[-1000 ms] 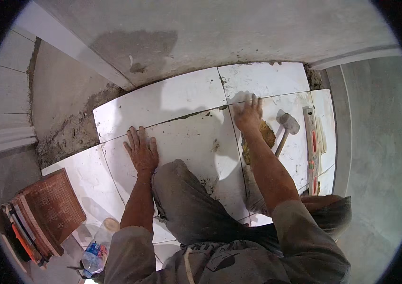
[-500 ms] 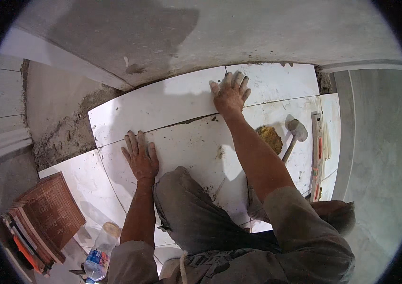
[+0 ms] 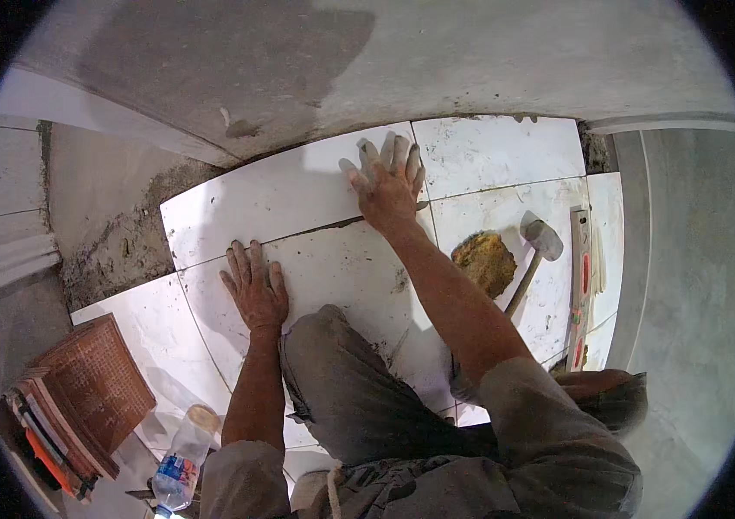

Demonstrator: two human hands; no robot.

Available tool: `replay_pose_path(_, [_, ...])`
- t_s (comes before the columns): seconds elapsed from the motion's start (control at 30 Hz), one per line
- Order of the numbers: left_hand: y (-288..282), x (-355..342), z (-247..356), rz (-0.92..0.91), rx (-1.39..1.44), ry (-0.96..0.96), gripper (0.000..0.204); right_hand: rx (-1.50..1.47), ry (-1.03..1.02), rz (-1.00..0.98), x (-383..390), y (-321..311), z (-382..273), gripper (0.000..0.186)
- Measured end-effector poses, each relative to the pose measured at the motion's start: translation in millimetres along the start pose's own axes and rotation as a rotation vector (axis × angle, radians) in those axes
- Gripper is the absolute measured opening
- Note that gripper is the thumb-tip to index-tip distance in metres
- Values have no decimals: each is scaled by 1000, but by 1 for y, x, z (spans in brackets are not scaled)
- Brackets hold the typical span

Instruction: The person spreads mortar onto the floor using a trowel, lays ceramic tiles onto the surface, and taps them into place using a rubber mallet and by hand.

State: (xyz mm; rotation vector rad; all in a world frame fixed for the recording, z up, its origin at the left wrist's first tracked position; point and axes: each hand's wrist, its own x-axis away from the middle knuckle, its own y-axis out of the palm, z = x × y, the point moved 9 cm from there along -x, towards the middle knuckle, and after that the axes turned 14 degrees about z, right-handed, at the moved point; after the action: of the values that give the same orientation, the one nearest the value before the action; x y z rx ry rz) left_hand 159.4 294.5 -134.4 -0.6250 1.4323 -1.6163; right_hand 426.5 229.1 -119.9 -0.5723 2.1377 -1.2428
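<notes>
My right hand [image 3: 387,192] lies flat with spread fingers on a long white tile [image 3: 298,190] that runs along the foot of the wall. Its fingertips rest just left of the joint with the neighbouring white tile [image 3: 501,156]. My left hand [image 3: 255,290] presses flat on the larger floor tile [image 3: 341,277], its fingertips near the long joint between the two rows. Neither hand holds anything. To the right of my right forearm lie a yellowish-brown sponge [image 3: 485,262] and a mallet [image 3: 542,240] with a pale head.
A spirit level [image 3: 578,285] lies farther right. At the lower left stand a stack of reddish-brown tiles [image 3: 95,381] and a clear plastic bottle [image 3: 179,467]. Rough mortar [image 3: 125,225] shows left of the long tile. A grey wall [image 3: 471,60] rises behind it.
My right hand has shifted left, from across the joint between the two wall-side tiles onto the left one. More of the sponge shows. My left hand stays in place.
</notes>
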Motion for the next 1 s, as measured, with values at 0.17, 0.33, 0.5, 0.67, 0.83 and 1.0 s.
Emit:
replay_pose_path(0.17, [1, 0, -1, 8, 7, -6, 50, -29, 16, 167, 0, -26, 45, 53])
replay_pose_path(0.33, [1, 0, -2, 13, -13, -3, 50, -66, -66, 231, -21, -55, 92, 33])
replay_pose_path(0.5, [0, 0, -2, 8, -7, -14, 50, 77, -225, -65, -56, -32, 89, 32])
replay_pose_path(0.67, [0, 0, -6, 15, 20, -39, 49, 59, -295, -68, -71, -32, 82, 30])
replay_pose_path(0.83, [1, 1, -6, 27, 23, -14, 50, -2, -240, -60, -13, -61, 86, 41])
replay_pose_path(1.0, [1, 1, -6, 26, 37, -17, 50, 328, -99, -99, 67, -60, 87, 57])
